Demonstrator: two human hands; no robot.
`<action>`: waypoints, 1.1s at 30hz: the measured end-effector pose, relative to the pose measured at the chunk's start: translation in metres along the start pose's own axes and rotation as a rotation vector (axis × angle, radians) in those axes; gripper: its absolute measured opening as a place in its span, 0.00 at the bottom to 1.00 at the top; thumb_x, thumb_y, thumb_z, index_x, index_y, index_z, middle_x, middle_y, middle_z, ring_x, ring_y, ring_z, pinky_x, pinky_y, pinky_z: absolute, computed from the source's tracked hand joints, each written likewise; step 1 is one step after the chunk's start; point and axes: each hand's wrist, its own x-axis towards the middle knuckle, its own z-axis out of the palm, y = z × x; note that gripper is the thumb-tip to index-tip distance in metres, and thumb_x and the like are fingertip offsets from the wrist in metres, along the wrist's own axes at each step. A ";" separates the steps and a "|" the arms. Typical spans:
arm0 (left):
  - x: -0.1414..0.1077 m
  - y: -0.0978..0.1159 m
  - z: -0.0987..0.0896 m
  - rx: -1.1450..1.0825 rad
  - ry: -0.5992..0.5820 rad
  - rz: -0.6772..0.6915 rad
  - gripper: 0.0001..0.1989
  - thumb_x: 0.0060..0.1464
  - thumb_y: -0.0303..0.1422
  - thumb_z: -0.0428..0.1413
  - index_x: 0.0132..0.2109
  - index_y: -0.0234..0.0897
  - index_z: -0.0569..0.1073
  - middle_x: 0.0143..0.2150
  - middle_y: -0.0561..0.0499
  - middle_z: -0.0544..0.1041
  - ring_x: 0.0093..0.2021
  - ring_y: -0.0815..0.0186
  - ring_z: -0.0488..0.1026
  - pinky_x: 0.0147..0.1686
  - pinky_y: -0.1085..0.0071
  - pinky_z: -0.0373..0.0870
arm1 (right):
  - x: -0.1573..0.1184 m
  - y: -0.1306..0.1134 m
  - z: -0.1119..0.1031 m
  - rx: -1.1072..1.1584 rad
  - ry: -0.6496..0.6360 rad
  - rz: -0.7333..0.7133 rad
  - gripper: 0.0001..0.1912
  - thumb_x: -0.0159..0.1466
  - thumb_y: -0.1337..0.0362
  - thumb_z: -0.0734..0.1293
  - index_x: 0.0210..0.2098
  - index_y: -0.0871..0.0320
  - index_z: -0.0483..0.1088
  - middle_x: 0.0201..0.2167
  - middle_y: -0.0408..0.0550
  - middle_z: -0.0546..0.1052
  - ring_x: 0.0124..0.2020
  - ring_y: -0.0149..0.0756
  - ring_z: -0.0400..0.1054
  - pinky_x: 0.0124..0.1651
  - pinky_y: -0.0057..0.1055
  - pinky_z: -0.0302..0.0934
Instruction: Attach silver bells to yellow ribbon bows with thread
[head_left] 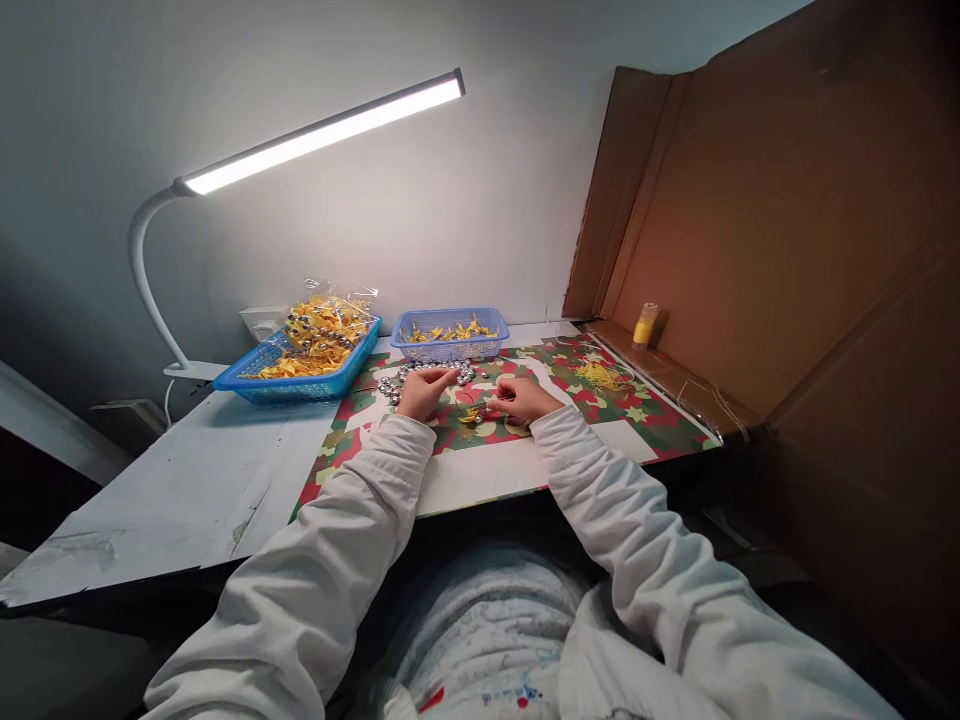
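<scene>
My left hand (426, 391) is closed in a pinch just in front of a pile of silver beads (391, 386); what its fingertips hold is too small to make out. Facing it, my right hand (523, 400) has its fingers pressed together beside a small yellow piece with a silver bead (470, 415). A thin reddish strand arches above that piece, between the two hands. Whether the right fingertips grip the piece or the strand cannot be told.
A blue basket (300, 388) heaped with yellow pieces stands left, a smaller blue basket (450, 349) behind the beads. Yellow strands (600, 376) lie right, near a yellow-filled bottle (643, 328). A lit lamp (322, 135) hangs above; cardboard (780, 200) walls the right.
</scene>
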 end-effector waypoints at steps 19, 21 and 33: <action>0.000 0.002 -0.001 0.086 0.047 0.044 0.20 0.38 0.48 0.63 0.29 0.33 0.80 0.28 0.44 0.80 0.31 0.60 0.74 0.32 0.67 0.67 | 0.002 -0.002 0.001 -0.158 0.198 0.040 0.13 0.61 0.55 0.65 0.26 0.58 0.66 0.24 0.43 0.72 0.27 0.31 0.63 0.31 0.27 0.51; -0.001 0.005 -0.005 0.242 0.144 0.064 0.17 0.44 0.44 0.59 0.30 0.34 0.80 0.28 0.44 0.80 0.32 0.59 0.75 0.33 0.67 0.67 | 0.003 0.002 0.001 -0.233 0.291 0.132 0.13 0.61 0.54 0.65 0.28 0.57 0.68 0.27 0.46 0.73 0.31 0.35 0.65 0.34 0.29 0.53; -0.008 0.011 -0.014 1.099 0.100 0.008 0.14 0.45 0.35 0.55 0.39 0.35 0.79 0.40 0.39 0.78 0.44 0.48 0.73 0.41 0.59 0.68 | 0.002 -0.026 0.029 -0.241 0.084 -0.376 0.08 0.55 0.62 0.72 0.31 0.58 0.72 0.30 0.45 0.73 0.37 0.37 0.65 0.43 0.34 0.54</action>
